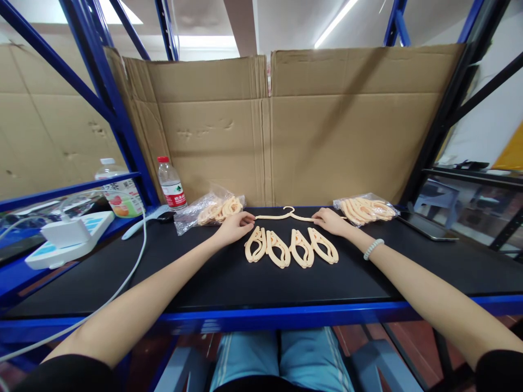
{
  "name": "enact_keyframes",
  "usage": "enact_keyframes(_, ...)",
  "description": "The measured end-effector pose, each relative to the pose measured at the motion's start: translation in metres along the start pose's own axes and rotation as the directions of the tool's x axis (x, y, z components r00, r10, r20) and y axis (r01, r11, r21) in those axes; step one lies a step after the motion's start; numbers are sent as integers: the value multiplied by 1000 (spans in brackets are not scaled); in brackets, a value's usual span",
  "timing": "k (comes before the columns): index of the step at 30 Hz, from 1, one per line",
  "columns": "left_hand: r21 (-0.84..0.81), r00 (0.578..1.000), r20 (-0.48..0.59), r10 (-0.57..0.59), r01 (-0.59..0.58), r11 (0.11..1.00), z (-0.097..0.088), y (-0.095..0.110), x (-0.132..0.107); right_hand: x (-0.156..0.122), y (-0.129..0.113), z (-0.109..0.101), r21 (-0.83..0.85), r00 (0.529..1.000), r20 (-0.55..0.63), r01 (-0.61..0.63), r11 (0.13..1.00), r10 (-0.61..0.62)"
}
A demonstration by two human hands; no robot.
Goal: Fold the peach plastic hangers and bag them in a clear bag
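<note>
At a black work surface [245, 283] framed by blue racking and backed by brown cardboard sheets [327, 125], a white box-shaped device [69, 239] and its white cable [139, 256] sit far left. Next to them stand a pale bottle with a fruit label [118, 196] and a clear red-capped water bottle [171, 185]. A clear plastic bag of peach hangers [208, 209] lies just beside the left hand [235, 226], whose loosely curved fingers touch the left tip of an opened peach plastic hanger [286, 215]. It lies flat, its long axis running left to right and its hook pointing away towards the cardboard. Four folded peach hangers [291, 247] line up just in front. The right hand [330, 221], wrist ringed by a pale bead bracelet [373, 249], covers the right tip. Whether either hand pinches cannot be made out. A second clear bag of hangers [365, 209] and a dark flat slab [429, 228], hard to identify, lie further right.
</note>
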State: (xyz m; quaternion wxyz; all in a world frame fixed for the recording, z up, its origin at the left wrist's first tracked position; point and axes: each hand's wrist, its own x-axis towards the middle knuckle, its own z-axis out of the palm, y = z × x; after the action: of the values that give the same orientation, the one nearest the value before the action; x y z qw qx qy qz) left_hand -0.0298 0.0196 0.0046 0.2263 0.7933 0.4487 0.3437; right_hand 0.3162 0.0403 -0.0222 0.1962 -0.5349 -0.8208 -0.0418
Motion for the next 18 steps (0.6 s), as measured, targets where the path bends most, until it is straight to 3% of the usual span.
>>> enact_keyframes(7,-247,993,-106,-48,21,969,0,-5,4,-2,-2,-8,92,996,-25,-84,992,87)
enact_keyframes(13,-354,951,-155,-267,199,914,-4,7,3,-6,-3,-25,206,993,-13,-113,972,119)
enact_keyframes(18,-464,907,-124,-404,307,831,-6,15,1,-7,-1,-44,302,988,-54,-122,946,145)
